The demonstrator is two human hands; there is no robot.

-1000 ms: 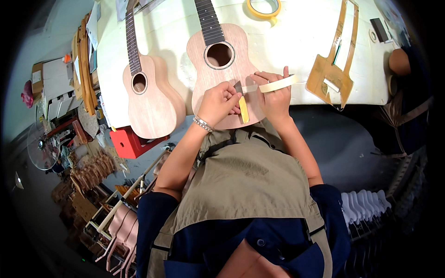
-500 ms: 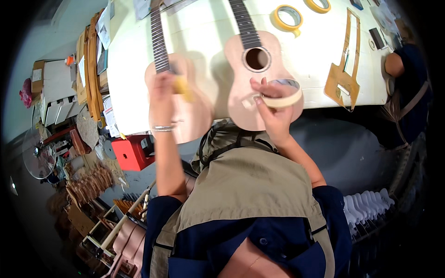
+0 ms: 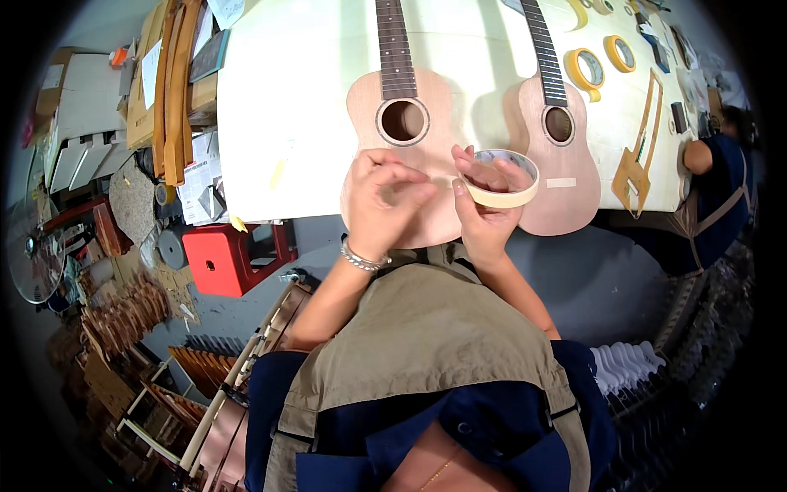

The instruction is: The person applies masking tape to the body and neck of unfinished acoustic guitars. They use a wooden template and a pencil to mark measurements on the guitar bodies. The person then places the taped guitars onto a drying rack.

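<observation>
My right hand (image 3: pixel 485 225) holds a roll of cream masking tape (image 3: pixel 515 198), fingers through its ring and thumb at its near side. Beside it, my left hand (image 3: pixel 381 205) is curled in a pinch over the left ukulele's body; what lies between thumb and fingertips is too small to make out. That unfinished wooden ukulele (image 3: pixel 361 102) lies face up, its neck pointing away from me, its lower body partly hidden by my hands. A second ukulele (image 3: pixel 574 209) lies to its right, with a pale tape strip (image 3: pixel 561 183) across the body below the soundhole.
A pale yellow strip (image 3: pixel 279 174) lies on the white table (image 3: pixel 279 98). Yellow tape rolls (image 3: pixel 596 78) and a flat wooden template (image 3: pixel 631 182) are at the right. A red stool (image 3: pixel 217 261) stands left below the table. Another person (image 3: pixel 721 193) works at far right.
My view has shifted left, so both ukuleles appear further right. My left hand has come closer to the tape roll. The yellow piece at that hand is gone from it.
</observation>
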